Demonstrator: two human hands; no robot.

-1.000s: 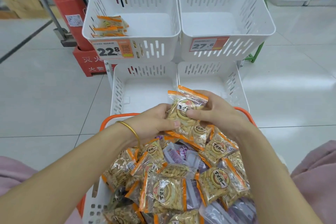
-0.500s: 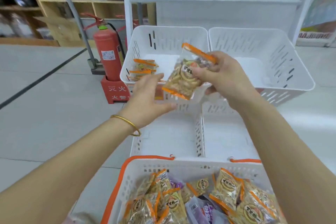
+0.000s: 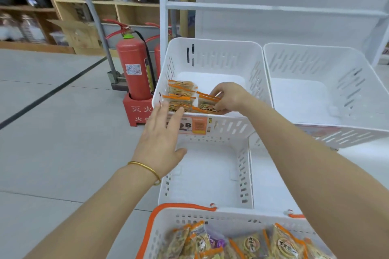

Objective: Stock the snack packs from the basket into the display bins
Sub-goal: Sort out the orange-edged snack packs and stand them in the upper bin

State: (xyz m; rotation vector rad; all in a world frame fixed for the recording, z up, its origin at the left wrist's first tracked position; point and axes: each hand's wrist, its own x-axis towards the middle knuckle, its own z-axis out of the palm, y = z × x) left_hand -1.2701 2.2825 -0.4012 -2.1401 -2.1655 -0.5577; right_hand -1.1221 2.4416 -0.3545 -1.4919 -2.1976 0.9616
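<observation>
The upper left white display bin (image 3: pixel 212 54) holds a few orange-edged snack packs (image 3: pixel 181 94) at its front left. My right hand (image 3: pixel 229 96) reaches into this bin and grips another orange-edged snack pack (image 3: pixel 207 103), low beside the stacked ones. My left hand (image 3: pixel 162 134) hovers with straight fingers at the bin's front rim, over the price tag (image 3: pixel 193 125), holding nothing. The white basket with an orange rim (image 3: pixel 168 221) sits at the bottom, filled with several snack packs (image 3: pixel 248 244).
An empty upper right bin (image 3: pixel 315 90) stands beside the first. Two empty lower bins (image 3: pixel 210 174) sit beneath them. A red fire extinguisher (image 3: pixel 134 67) in a red stand is left of the bins. White shelving rises behind; wooden shelves line the far left.
My right hand carried the snack pack forward and down into the upper left bin. My left hand let go of it and spread open at the bin's front rim.
</observation>
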